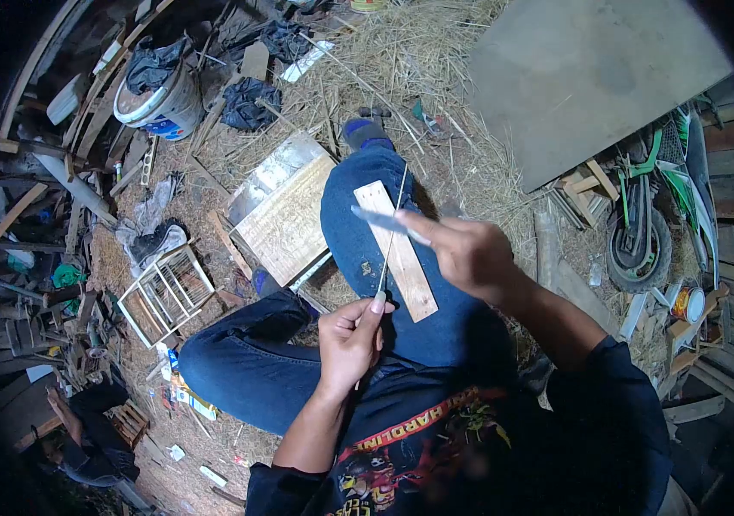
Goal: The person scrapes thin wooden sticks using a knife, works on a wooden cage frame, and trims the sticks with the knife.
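My left hand [349, 346] is closed around a thin stick [388, 249], thumb pressed along it. The stick slants up and away over my thigh, and its lower end pokes out below the fist. In my closed right hand [468, 256] is a knife [381, 220], its pale blade pointing left and crossing over the stick. Whether the blade touches the stick I cannot tell. Beneath both lies a narrow wooden board [411, 277] with small holes near its ends, flat on the denim of my raised leg [345, 206].
Left of my leg is a wooden panel [285, 230]; farther left stands a small slatted frame [166, 295]. A white bucket [169, 107] is at upper left. At right are a large grey sheet [590, 77] and a green-and-white motorbike [655, 198]. Another person [83, 430] sits at lower left.
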`<action>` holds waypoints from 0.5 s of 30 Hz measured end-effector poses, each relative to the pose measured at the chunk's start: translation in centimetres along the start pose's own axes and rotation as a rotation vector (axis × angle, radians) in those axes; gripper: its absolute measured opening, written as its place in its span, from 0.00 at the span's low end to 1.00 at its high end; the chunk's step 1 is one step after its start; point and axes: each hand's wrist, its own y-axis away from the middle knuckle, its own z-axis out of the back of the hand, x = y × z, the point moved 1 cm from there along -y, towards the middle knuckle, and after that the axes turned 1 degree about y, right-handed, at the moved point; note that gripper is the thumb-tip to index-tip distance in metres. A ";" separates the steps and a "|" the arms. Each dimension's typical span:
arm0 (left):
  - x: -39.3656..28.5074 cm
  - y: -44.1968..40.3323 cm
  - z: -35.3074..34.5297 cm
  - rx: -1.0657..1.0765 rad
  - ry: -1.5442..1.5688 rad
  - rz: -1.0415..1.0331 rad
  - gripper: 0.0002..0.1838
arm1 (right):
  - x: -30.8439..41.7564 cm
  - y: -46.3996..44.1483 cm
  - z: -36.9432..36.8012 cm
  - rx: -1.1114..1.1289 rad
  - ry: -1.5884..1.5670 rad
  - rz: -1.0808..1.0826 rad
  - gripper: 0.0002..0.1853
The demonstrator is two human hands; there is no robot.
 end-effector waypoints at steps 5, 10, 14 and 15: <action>-1.2 0.3 0.1 -0.039 -0.111 -0.032 0.15 | 0.8 0.9 -0.2 0.035 -0.046 -0.001 0.27; -0.8 -0.2 0.3 -0.048 -0.241 -0.081 0.14 | -0.2 0.7 -1.1 -0.107 -0.051 0.006 0.28; -1.0 -0.4 0.2 -0.079 -0.443 -0.333 0.13 | 0.6 1.2 -0.6 -0.002 -0.023 -0.001 0.27; -1.4 -0.3 0.2 -0.090 -0.466 -0.352 0.12 | 0.3 1.1 -0.5 -0.003 0.000 0.007 0.27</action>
